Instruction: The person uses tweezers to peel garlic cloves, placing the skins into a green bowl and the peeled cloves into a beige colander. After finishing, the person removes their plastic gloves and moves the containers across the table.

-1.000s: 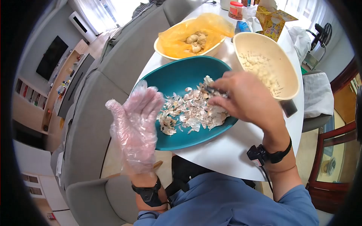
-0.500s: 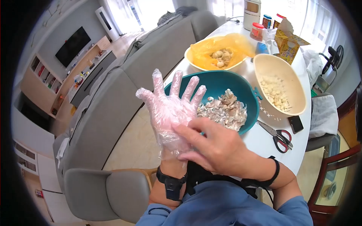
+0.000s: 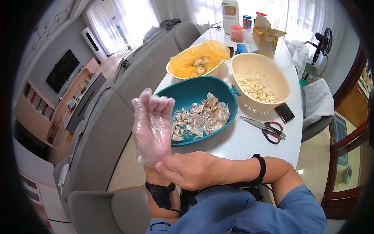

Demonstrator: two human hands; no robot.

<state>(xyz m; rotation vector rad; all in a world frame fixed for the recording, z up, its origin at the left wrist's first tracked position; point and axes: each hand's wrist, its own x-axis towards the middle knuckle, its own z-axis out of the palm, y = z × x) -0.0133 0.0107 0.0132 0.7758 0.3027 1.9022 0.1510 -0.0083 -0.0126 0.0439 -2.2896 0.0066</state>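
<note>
My left hand (image 3: pixel 154 126) is raised palm up inside a clear plastic glove (image 3: pixel 150 150). Its fingers are partly curled, with nothing in them. At the wrist, my right hand (image 3: pixel 191 169) is bare and pinches the cuff of that glove. Just right of the gloved hand sits a teal basin (image 3: pixel 232 107) with a heap of papery garlic skins (image 3: pixel 206 117). Beyond it, a cream basket (image 3: pixel 241 66) contains peeled garlic cloves (image 3: pixel 257 87). Several garlic bulbs (image 3: pixel 201 64) lie in a yellow plastic bag (image 3: pixel 183 67) in another cream container (image 3: pixel 168 70).
Red-and-black scissors (image 3: pixel 269 130) and a phone (image 3: pixel 285 113) rest on the white table (image 3: pixel 230 144). Jars, including a red-lidded one (image 3: pixel 236 34), and a yellow box (image 3: pixel 267 41) stand at its far end. A grey chair (image 3: pixel 128 210) and sofa (image 3: pixel 117 101) are to the left.
My left hand's spread fingers have bent inward. My right hand has slid from the gloved palm down to the cuff. The view has shifted, so the table's things appear further left.
</note>
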